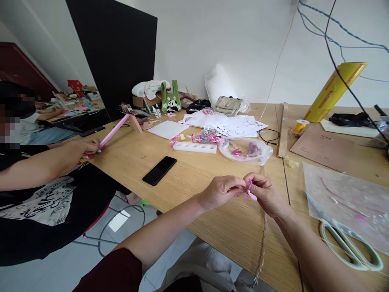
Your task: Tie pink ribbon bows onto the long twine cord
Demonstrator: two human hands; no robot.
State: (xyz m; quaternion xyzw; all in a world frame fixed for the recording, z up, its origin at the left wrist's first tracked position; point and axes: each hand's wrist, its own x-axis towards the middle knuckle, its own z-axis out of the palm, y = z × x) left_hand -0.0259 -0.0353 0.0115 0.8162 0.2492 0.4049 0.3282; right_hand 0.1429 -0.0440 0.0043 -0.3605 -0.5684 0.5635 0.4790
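Wooden tabletop (194,170) is carrying lots of stuff. Just beyond the hands, a clear plastic bag (264,156) w/ pink & purple bits inside is lying next to a white foam strip (194,147) w/ holes; a pink beaded cluster (208,137) is sitting behind the strip. Papers (240,126) are spreading farther back, & a green panda bag (172,97) is standing back L. Black phone (159,170) is lying flat, L of the hands. On R side, scissors (330,222) w/ pale green handles are lying beside the R forearm, overlapping a clear plastic sheet (334,190); brown envelope (322,146), thread spool (300,125) & tilting yellow roll (334,91) are sitting farther back. Braided cord (263,247) is running up from the front edge & passing behind the R hand (264,192), so part's hidden. Co-worker at far L is holding a pink strip (115,129), well apart.

Pose: both forearms are slanting up & inward over the table's front edge, hands meeting at fingertips. R hand is gripping a small pink piece (251,195) btwn thumb & index; its darker loop is poking up, paler end hanging below. L hand (223,190) is pinching the piece's L side, thumb to fingertips, other fingers curling in. Piece is sitting right btwn the hands; exact grip pts are too small to tell.
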